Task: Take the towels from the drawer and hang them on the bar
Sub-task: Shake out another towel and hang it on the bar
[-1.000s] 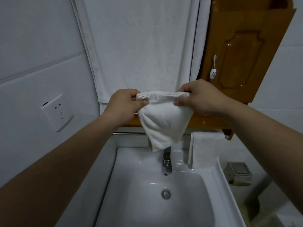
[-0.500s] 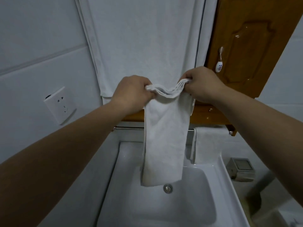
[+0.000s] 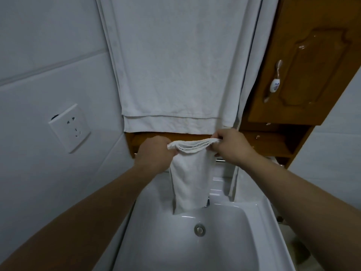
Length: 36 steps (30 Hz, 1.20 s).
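Left hand (image 3: pixel 156 152) and right hand (image 3: pixel 231 148) raised level, knuckles up, fingers (image 3: pixel 218 135) curled.

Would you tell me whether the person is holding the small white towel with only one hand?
No, the left hand and the right hand each grip an end of the small white towel.

The towel (image 3: pixel 190 178) hangs between the left hand (image 3: pixel 156 153) and right hand (image 3: pixel 228 147), above the sink (image 3: pixel 224 251). Above the hands hangs a large towel (image 3: pixel 175 65); the socket (image 3: pixel 69 127) lies left of them, the cabinet (image 3: pixel 312 65) upper right, the bar (image 3: pixel 221 160) just behind.
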Each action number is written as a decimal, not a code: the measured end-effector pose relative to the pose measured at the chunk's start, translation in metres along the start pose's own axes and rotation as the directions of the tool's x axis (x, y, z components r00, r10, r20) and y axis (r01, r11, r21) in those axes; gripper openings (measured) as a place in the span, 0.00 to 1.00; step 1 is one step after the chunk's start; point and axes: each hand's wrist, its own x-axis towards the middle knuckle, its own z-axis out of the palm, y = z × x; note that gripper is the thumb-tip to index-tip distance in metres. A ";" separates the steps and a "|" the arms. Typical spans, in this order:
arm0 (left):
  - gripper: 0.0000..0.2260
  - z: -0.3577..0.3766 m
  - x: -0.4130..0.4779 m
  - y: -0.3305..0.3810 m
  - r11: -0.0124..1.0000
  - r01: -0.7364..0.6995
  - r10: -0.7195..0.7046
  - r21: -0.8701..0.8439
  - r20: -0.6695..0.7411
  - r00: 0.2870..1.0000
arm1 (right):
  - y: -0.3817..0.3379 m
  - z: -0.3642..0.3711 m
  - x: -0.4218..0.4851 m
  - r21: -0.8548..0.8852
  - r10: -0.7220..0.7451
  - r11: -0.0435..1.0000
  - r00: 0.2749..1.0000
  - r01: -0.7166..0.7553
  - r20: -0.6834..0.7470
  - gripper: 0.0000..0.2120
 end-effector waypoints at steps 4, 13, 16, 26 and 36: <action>0.12 0.017 0.007 -0.033 0.993 0.113 -0.112 -0.029 0.036 0.993 | 0.015 0.028 0.011 0.123 0.074 0.989 0.996 -0.079 0.044 0.03; 0.10 0.076 -0.007 -0.101 0.975 0.212 -0.213 0.067 0.005 0.977 | 0.056 0.132 0.032 0.071 0.035 0.997 0.999 -0.034 -0.024 0.04; 0.09 0.086 -0.003 -0.118 0.971 0.224 -0.223 0.081 -0.028 0.975 | 0.065 0.163 0.038 0.073 0.010 0.997 0.997 -0.004 -0.082 0.04; 0.07 0.107 0.049 -0.152 0.983 0.160 -0.138 0.085 -0.219 0.966 | 0.078 0.229 0.081 0.046 -0.162 0.980 0.915 0.192 -0.368 0.04; 0.01 0.142 0.111 -0.181 0.992 0.010 0.050 0.127 -0.464 0.884 | 0.098 0.269 0.123 -0.098 -0.393 0.909 0.758 0.404 -0.521 0.11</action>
